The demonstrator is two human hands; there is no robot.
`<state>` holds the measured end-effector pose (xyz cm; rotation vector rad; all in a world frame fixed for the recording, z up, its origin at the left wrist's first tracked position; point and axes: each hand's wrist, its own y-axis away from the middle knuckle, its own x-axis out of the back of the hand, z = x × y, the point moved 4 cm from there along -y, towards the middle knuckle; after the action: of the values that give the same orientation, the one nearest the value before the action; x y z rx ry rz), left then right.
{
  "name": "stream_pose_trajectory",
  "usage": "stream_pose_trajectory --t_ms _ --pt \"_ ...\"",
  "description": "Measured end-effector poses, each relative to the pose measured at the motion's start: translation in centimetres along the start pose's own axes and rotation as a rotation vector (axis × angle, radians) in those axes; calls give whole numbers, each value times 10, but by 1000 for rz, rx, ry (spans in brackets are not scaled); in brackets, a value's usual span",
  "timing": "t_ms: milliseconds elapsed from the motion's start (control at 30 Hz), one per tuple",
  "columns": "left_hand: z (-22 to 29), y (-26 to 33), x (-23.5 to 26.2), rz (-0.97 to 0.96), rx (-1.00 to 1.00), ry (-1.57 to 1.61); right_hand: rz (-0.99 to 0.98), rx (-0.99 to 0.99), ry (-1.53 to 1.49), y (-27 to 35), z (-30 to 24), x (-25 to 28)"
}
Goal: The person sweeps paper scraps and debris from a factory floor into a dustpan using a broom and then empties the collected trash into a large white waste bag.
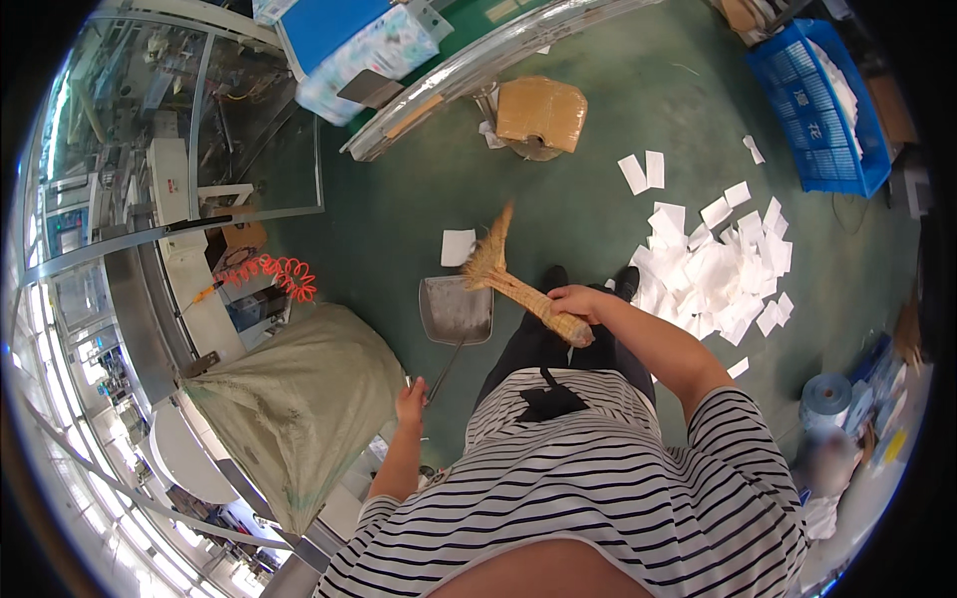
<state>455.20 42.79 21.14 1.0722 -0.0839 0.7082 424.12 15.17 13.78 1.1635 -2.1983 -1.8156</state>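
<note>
My right hand point(576, 302) is closed round the thick handle of a straw broom point(520, 290), whose bristles fan out ahead and to the left. In my left hand point(411, 401) is the long thin handle of a grey dustpan point(456, 309). The pan lies in front of me, just left of the bristles. At its far edge a single white sheet point(459, 247) is on the green floor, close beside the broom head. To my right, many white sheets point(710, 269) form a loose pile, with several scattered around it.
A large greenish woven sack point(309, 409) bulges at my left beside a machine with glass panels point(254, 130) and a coiled orange hose point(264, 274). Ahead stands a brown cardboard box point(541, 112). At the far right is a blue plastic crate point(819, 110); a blue roll point(825, 399) sits nearer.
</note>
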Motion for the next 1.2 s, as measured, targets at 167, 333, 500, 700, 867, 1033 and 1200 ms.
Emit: stream_pose_trajectory --t_ms 167,333,500,700,867,1033,1200 --pt "-13 10 29 51 -17 -121 123 139 -36 -1 -5 -42" --pt "-36 27 49 112 52 -52 428 227 263 5 3 -54" --pt "-48 42 53 120 101 61 458 202 620 -1 -4 -53" --pt "-42 56 39 59 250 86 429 149 739 -79 -29 -15" --pt "-23 46 24 2 177 123 557 149 515 -66 8 75" --pt "9 12 -10 -76 132 50 629 94 -358 62 65 132" --pt "50 -2 -59 -113 60 -66 1031 221 -178 154 31 167"
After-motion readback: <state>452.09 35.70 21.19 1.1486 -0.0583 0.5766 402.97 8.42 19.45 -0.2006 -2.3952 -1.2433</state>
